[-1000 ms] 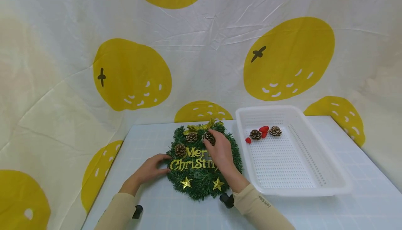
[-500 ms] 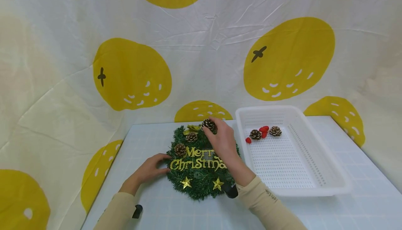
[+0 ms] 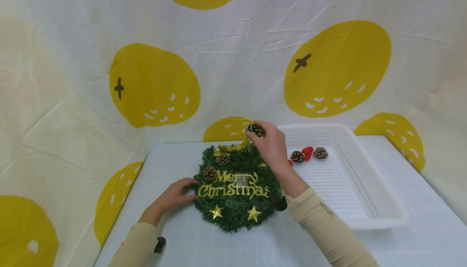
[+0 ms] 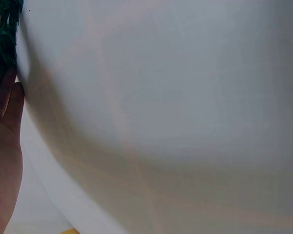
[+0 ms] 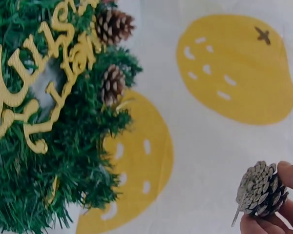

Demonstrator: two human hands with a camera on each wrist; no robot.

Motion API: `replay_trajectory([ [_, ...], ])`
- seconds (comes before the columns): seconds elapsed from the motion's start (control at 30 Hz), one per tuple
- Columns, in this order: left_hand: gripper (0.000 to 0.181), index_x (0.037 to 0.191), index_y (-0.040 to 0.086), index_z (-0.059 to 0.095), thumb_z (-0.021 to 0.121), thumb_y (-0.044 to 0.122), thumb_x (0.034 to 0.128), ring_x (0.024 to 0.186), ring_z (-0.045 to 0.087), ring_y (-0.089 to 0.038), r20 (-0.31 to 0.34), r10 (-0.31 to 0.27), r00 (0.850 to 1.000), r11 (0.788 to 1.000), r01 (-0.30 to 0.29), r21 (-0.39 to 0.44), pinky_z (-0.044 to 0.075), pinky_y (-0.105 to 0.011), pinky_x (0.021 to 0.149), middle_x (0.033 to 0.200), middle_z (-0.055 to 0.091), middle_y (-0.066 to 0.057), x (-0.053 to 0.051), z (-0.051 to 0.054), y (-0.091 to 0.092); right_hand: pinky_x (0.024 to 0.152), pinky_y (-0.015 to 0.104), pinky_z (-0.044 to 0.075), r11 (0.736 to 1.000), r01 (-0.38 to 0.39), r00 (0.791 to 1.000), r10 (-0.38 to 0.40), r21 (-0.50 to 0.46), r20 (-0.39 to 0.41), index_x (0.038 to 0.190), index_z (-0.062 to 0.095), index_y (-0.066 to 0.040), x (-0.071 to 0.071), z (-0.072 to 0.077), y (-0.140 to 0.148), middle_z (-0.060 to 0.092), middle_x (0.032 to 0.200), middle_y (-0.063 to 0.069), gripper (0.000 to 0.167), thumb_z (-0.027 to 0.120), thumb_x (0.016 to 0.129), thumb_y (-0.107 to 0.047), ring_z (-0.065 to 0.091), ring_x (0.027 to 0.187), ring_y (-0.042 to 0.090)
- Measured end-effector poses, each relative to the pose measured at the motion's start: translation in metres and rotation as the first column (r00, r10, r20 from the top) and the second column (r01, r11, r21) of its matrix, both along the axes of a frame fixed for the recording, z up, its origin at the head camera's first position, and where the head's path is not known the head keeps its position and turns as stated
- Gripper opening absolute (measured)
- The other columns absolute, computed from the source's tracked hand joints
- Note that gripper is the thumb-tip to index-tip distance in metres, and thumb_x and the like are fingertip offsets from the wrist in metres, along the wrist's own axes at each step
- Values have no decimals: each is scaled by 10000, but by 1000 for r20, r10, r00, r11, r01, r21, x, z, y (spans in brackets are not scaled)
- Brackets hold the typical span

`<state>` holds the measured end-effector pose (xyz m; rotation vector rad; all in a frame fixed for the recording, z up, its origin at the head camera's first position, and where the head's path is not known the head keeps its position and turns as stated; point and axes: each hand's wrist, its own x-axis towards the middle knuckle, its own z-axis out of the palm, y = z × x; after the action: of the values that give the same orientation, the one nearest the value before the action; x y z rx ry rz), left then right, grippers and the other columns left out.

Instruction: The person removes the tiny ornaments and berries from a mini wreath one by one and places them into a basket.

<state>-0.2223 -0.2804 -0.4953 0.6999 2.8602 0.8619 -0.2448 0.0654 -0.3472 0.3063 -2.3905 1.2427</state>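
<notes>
A round green wreath [image 3: 233,214] lies on the table with gold "Merry Christmas" lettering [image 3: 233,191] across it. Against its left edge, my left hand [image 3: 177,196] rests with fingertips and thumb touching the greenery; in the left wrist view the fingers [image 4: 12,109] look fairly straight. Above the wreath's upper right, my right hand [image 3: 271,143] pinches a pine cone [image 3: 254,129]. A thin wire stem pokes out of that pine cone [image 5: 261,190] in the right wrist view. Two other pine cones [image 3: 223,159] sit on the wreath's upper left, near a gold ribbon [image 3: 228,148].
A white plastic basket [image 3: 381,186] stands right of the wreath, holding pine cones [image 3: 320,152] and red berries [image 3: 307,151]. Two gold stars [image 3: 216,211] decorate the wreath's lower part. Behind the table [image 3: 204,246] hangs a fruit-print cloth [image 3: 240,68].
The right hand has lifted the pine cone from the wreath's top, moving up and to the right and uncovering more lettering. The left hand has stayed at the left edge.
</notes>
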Motion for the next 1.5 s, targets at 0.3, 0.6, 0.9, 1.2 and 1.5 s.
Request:
replay_trajectory([
  [0.3, 500, 1287, 81, 605, 738, 339, 881, 1242, 518, -352, -5, 6, 1000, 1000, -6, -2, 399, -537, 1050, 1298, 591, -116, 2, 0, 1, 667, 386, 444, 1000, 15, 999, -15, -4, 31, 1317, 624, -82, -10, -1, 14, 638, 1080, 121, 482, 713, 910, -325, 531, 810, 247],
  [0.6, 502, 1292, 89, 601, 728, 356, 887, 1247, 516, -347, -9, -1, 1000, 1000, 1, 0, 401, -533, 1051, 1304, 588, -111, 2, -2, -1, 768, 456, 508, 999, 35, 998, -35, 1, 55, 1321, 618, -76, -18, -8, 22, 626, 1182, 147, 484, 703, 917, -328, 588, 931, 285],
  [0.9, 510, 1297, 86, 598, 724, 365, 889, 1242, 520, -346, -12, -8, 1000, 1000, 8, 6, 405, -532, 1048, 1302, 588, -111, 1, -3, -2, 814, 483, 522, 997, 63, 995, -67, 48, 80, 1338, 600, -57, -24, -13, 36, 614, 1233, 178, 484, 700, 922, -285, 610, 998, 325],
  [1.2, 501, 1298, 83, 598, 736, 333, 885, 1243, 519, -349, -6, -3, 1000, 1000, 3, 5, 402, -533, 1052, 1307, 586, -118, 0, -1, -1, 823, 496, 531, 995, 88, 991, -93, 48, 93, 1350, 598, -78, -34, -13, 58, 608, 1287, 170, 476, 691, 926, -277, 606, 1038, 352],
  [1.5, 503, 1297, 93, 600, 737, 343, 882, 1249, 514, -346, -3, -4, 1000, 1000, 4, 5, 395, -531, 1060, 1309, 586, -111, -1, -2, -1, 955, 538, 471, 988, 126, 985, -135, 85, 108, 1369, 576, -63, -36, -14, 78, 566, 1360, 178, 479, 667, 942, -260, 540, 1190, 389],
])
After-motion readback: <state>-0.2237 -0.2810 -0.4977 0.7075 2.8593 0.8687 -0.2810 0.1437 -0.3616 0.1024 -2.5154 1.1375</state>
